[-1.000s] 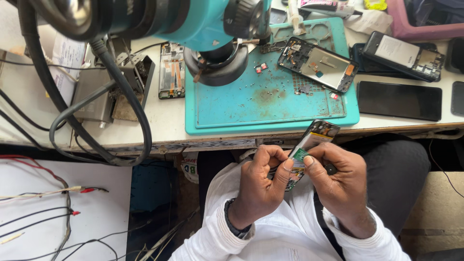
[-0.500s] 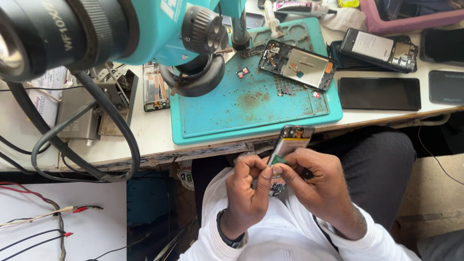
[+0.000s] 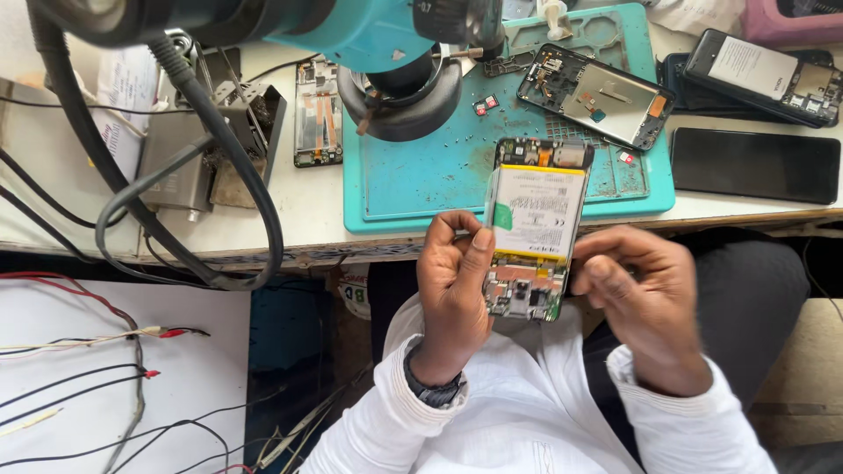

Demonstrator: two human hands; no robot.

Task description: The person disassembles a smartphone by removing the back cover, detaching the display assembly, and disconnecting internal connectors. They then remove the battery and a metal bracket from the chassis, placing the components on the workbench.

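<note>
An opened phone (image 3: 532,226) with its back cover off shows a white and yellow battery and green circuit boards. My left hand (image 3: 454,288) grips its left edge, thumb on the battery side. My right hand (image 3: 644,298) holds the right edge with curled fingers. The phone is held upright over my lap, its top end in front of the teal work mat (image 3: 421,180) at the bench's front edge. Both sleeves are white, and a dark watch sits on my left wrist.
A teal microscope head (image 3: 386,44) with a ring light hangs over the mat. Another opened phone (image 3: 595,95) lies on the mat, two more phones (image 3: 753,163) to the right. A small phone frame (image 3: 318,112), a metal holder and thick cables sit left. Red and black wires cross a white board below.
The phone was turned from edge-on to face the camera, battery side showing, and lifted closer to the bench edge. The view has moved nearer to the hands.
</note>
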